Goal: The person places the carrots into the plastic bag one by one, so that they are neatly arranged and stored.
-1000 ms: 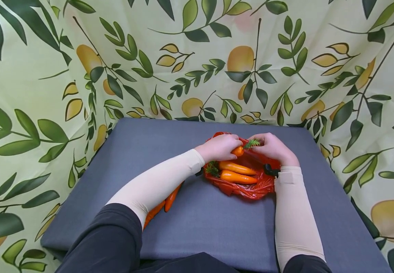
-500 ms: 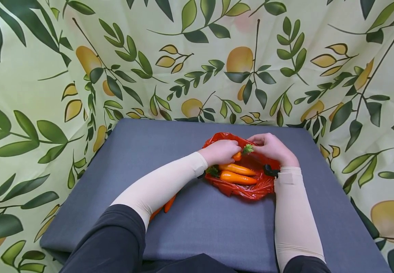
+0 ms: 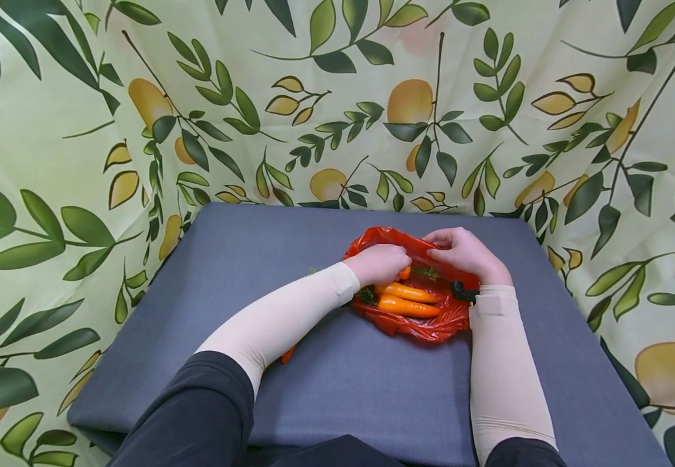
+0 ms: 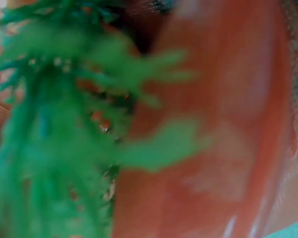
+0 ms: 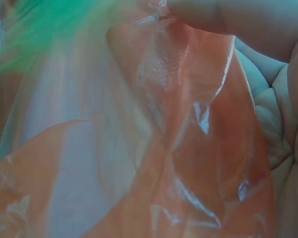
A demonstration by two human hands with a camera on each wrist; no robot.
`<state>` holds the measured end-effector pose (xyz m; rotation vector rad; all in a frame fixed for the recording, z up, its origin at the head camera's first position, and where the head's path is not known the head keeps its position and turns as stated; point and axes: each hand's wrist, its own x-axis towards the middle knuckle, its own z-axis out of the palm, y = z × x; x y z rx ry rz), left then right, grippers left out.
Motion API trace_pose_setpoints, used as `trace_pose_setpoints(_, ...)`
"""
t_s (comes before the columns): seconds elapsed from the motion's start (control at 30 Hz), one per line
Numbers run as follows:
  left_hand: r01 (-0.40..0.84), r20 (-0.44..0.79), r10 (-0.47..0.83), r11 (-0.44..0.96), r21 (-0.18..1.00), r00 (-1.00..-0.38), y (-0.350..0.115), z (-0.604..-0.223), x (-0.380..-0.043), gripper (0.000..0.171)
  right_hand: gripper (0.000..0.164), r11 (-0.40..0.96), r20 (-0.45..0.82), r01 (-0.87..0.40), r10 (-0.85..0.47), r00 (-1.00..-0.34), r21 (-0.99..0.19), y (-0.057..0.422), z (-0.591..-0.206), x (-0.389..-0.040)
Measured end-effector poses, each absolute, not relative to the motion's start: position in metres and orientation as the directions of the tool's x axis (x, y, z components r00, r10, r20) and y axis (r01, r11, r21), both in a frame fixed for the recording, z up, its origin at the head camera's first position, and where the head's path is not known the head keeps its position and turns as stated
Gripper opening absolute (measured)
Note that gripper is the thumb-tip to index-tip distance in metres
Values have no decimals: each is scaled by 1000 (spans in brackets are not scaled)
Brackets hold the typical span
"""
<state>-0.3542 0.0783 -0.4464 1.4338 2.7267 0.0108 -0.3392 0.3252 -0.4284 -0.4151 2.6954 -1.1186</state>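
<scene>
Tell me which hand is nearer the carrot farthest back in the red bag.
Left. The left hand holds that carrot; the right hand is to its right, pinching the red bag.

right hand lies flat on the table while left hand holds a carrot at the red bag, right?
No, the right hand isn't on the table; it grips the red bag, as the right wrist view shows. The left hand does hold a carrot there.
</scene>
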Motion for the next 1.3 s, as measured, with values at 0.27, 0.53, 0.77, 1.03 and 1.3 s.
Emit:
trace_pose_setpoints(0.27, 795, -86, 799, 600, 86, -594, 77, -454, -363, 12, 32, 677, -59, -201, -340, -938, -708, 322, -426, -342)
trace_pose_setpoints(0.53, 803, -78, 805, 593, 62, -588, 72, -450, -359, 10, 33, 677, -62, -199, -341, -938, -708, 319, -425, -341)
trace_pose_setpoints(0.77, 813, -47, 813, 582, 22, -580, 65, -442, -354, 22, 32, 682, -51, -211, -343, -938, -700, 318, -425, -343)
trace_pose_setpoints(1.03, 798, 5, 805, 587, 140, -593, 42, -410, -340, 50, 32, 692, -54, -213, -342, -938, -689, 318, -429, -342)
trace_pose_setpoints(1.3, 716, 113, 718, 641, 277, -687, -1, -360, -325, 63, 33, 702, -70, -195, -329, -942, -685, 322, -430, -338)
